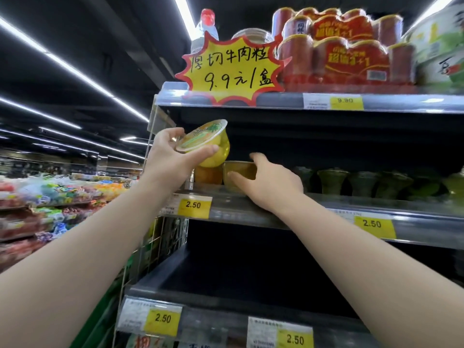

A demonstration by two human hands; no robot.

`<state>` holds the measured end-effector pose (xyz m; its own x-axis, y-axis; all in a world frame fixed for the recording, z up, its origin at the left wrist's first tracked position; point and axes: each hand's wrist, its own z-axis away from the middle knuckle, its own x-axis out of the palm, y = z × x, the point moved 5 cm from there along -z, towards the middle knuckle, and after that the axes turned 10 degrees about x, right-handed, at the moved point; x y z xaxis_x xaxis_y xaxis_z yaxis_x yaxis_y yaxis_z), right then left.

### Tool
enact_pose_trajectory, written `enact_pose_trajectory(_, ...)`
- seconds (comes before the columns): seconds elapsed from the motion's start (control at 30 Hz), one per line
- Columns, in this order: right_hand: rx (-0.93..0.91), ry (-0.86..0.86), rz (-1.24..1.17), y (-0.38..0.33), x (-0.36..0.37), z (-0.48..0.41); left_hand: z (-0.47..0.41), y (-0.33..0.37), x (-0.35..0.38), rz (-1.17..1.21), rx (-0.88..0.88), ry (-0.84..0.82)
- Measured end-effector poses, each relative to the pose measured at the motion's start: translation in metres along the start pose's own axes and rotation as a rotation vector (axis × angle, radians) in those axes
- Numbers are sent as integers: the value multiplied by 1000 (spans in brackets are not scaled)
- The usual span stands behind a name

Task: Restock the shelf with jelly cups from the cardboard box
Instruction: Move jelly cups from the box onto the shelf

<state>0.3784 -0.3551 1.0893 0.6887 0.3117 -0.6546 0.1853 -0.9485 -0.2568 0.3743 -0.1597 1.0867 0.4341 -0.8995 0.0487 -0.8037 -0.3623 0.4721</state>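
Observation:
My left hand (173, 156) grips a yellow jelly cup (211, 141), tilted with its printed lid facing left, raised in front of the middle shelf (251, 212). My right hand (268, 184) reaches onto that shelf, thumb and fingers curled around a second yellow jelly cup (238, 172) standing there. An orange jelly cup (207, 175) stands on the shelf just left of it, partly hidden under the raised cup. The cardboard box is out of view.
A row of green jelly cups (364, 182) fills the shelf to the right. The top shelf carries red multipacks (346, 49) and a yellow starburst price sign (231, 69). The shelf below (226, 292) looks dark. Produce displays (50, 197) lie at left.

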Motion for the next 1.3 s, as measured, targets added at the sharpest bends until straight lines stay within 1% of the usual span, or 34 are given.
enact_pose_trajectory(0.03, -15, 57, -51, 2, -3, 2, 0, 2, 1, 30, -11, -8)
enact_pose_trajectory(0.07, -36, 132, -156, 4, -8, 4, 0, 5, 2, 54, -13, -16)
enact_pose_trajectory(0.13, -80, 241, -460, 10, -18, 8, 1, 13, 5, 95, 1, -41)
enact_pose_trajectory(0.17, -97, 232, -627, 13, -22, 10, 2, 18, 8, 108, 13, -64)
enact_pose_trajectory(0.2, -105, 176, -768, 13, -23, 10, 2, 23, 10, 109, 26, -88)
enact_pose_trajectory(0.23, -111, 113, -860, 12, -24, 10, 1, 27, 14, 106, 36, -110)
enact_pose_trajectory(0.37, -143, -50, -986, 6, -27, 1, -5, 37, 28, 89, 57, -170)
enact_pose_trajectory(0.43, -147, -69, -963, 6, -29, -4, -9, 36, 33, 78, 48, -195)
enact_pose_trajectory(0.5, -129, -22, -888, 8, -29, -9, -12, 32, 37, 103, 39, -242)
enact_pose_trajectory(0.57, -63, 37, -841, 9, -26, -17, -14, 23, 40, 134, 36, -266)
enact_pose_trajectory(0.6, -17, 55, -833, 10, -22, -22, -14, 18, 40, 118, 51, -247)
enact_pose_trajectory(0.7, 95, 24, -832, 13, -8, -36, -15, 2, 36, -20, 171, -134)
enact_pose_trajectory(0.77, 118, 2, -794, 12, -1, -42, -15, -2, 38, -76, 235, -157)
enact_pose_trajectory(0.9, 160, 3, -756, 10, 5, -45, -12, 0, 38, -139, 305, -203)
enact_pose_trajectory(1.03, 164, -43, -698, 11, -2, -36, -2, 8, 38, -216, 406, -228)
enact_pose_trajectory(1.1, 106, 16, -571, 12, -14, -24, 1, 11, 37, -268, 480, -208)
enact_pose_trajectory(1.2, -139, 218, -289, 3, -26, 5, 7, 15, 38, -352, 592, -202)
enact_pose_trajectory(1.23, -223, 246, -214, -1, -24, 15, 11, 16, 39, -375, 633, -200)
enact_pose_trajectory(1.3, -318, 224, -94, -7, -15, 24, 16, 18, 40, -427, 700, -204)
